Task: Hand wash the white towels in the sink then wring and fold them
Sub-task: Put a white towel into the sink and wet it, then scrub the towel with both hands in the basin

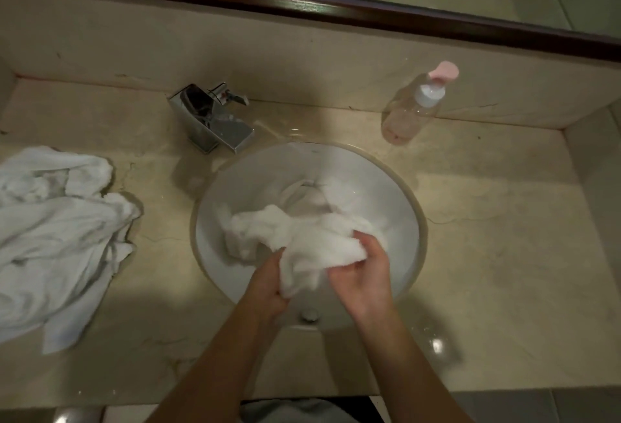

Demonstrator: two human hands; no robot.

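A bunched white towel (295, 237) lies in the round white sink (400, 194), its far end trailing toward the basin's back. My left hand (268, 285) grips the towel's near edge from the left. My right hand (363, 274) grips the same bunch from the right, fingers curled into the cloth. Both hands are close together over the sink's front half. More crumpled white towels (57, 234) lie in a heap on the counter at the left.
A chrome faucet (215, 120) stands behind the sink at its left. A clear pump bottle with pink liquid (416, 106) stands at the back right. The beige stone counter (504, 254) stretches right of the sink. A dark-framed mirror (336, 6) runs along the back wall.
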